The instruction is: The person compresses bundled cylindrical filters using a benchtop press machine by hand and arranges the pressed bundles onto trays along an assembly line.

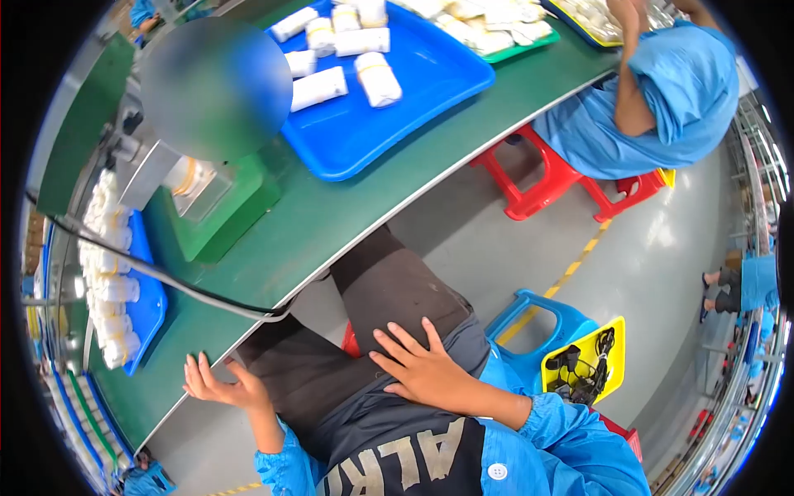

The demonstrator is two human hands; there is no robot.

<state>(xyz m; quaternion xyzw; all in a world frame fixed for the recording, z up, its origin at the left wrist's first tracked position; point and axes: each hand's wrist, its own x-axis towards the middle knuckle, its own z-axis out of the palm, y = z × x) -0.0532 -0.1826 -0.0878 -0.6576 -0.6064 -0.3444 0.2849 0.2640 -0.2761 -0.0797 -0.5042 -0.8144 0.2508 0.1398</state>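
My left hand (222, 386) is at the edge of the green table (331, 211), its fingers apart and nothing in it. On my thigh lies my right hand (418, 364), fingers spread and empty. Beyond the table edge, a blue tray (351, 149) holds several white rolled bundles (379, 79) with yellowish bands. To the left, a green machine base (223, 207) has a white bundle (186, 176) in its metal holder. A blurred round patch hides the part above it. Another blue tray (149, 306), at the far left, is stacked with white bundles (114, 289).
A grey and black cable (178, 283) crosses the table's left part. A person in blue (686, 87) sits on a red stool (529, 178) at upper right, near trays of white items. Beside me are a blue stool (517, 331) and a yellow bin (616, 364) with black cables.
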